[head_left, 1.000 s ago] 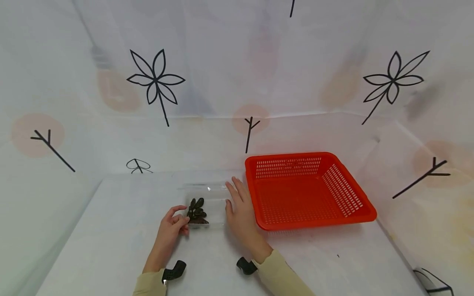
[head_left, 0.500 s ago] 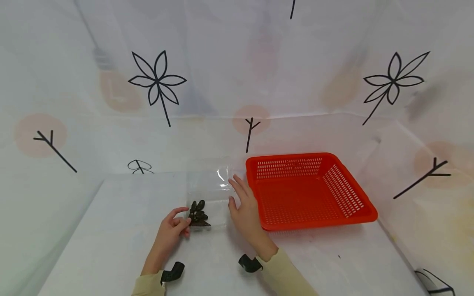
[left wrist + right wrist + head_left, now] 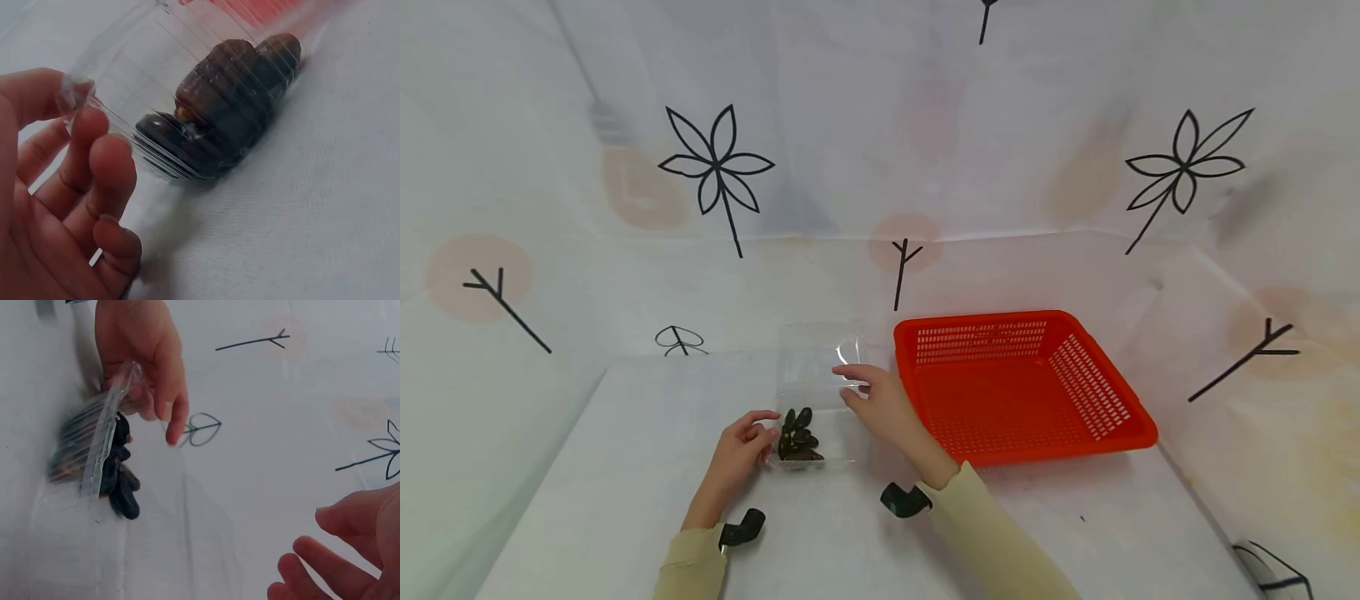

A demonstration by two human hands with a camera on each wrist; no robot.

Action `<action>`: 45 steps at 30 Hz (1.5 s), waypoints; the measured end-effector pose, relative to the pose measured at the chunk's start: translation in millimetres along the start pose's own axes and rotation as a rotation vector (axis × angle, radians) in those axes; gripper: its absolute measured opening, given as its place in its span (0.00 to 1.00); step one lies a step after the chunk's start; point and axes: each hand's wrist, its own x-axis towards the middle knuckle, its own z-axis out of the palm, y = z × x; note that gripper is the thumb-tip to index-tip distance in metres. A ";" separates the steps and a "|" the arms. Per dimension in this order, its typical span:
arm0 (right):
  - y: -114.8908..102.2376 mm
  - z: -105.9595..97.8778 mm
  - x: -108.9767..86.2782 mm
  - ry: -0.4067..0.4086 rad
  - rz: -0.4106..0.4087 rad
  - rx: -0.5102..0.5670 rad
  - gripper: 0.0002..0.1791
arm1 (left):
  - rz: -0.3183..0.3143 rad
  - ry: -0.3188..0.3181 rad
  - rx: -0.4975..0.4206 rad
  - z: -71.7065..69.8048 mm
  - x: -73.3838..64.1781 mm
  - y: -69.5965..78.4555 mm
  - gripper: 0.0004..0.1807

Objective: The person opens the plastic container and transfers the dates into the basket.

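A clear plastic box [image 3: 838,433] with a hinged lid [image 3: 812,358] stands on the table in the head view, its lid raised at the back. Dark, glossy oval fruits that look like dates [image 3: 799,433] lie clustered at its left side; up close some are brown [image 3: 215,75]. My left hand [image 3: 741,458] pinches the box's left corner, as the left wrist view shows with fingertips [image 3: 90,122] at the rim. My right hand [image 3: 887,412] hovers over the box's right side with relaxed fingers, fingertips overlapping the lower part of the lid. It holds nothing in the right wrist view.
A red perforated plastic basket [image 3: 985,408] sits right of the box, close behind my right forearm. White cloth printed with leaves and twigs covers the table [image 3: 820,542] and the wall [image 3: 820,183] behind it.
The lid has swung up and back to stand upright. My right hand has turned inward, its fingers now pointing left over the box. My left hand stays at the corner.
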 end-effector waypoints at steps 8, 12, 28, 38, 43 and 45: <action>-5.5 14.2 27.7 -0.209 0.096 -0.067 0.11 | -0.019 -0.060 -0.070 -2.8 2.6 2.5 0.16; 2.4 24.0 43.6 -0.301 0.118 -0.098 0.11 | -0.003 -0.099 -0.055 -3.7 -2.5 15.9 0.17; 32.6 47.0 67.6 -0.667 0.166 -0.133 0.20 | 0.046 -0.131 -0.018 -4.6 -7.4 15.2 0.20; 34.6 53.6 64.2 -0.725 0.173 -0.273 0.23 | 0.054 -0.104 -0.013 -4.3 1.7 -12.9 0.19; 35.8 55.6 61.2 -0.731 0.184 -0.327 0.22 | 0.074 -0.123 -0.027 -3.7 -4.0 0.5 0.19; 35.4 55.5 60.9 -0.724 0.181 -0.327 0.22 | 0.078 -0.128 -0.030 -3.4 -7.3 9.1 0.19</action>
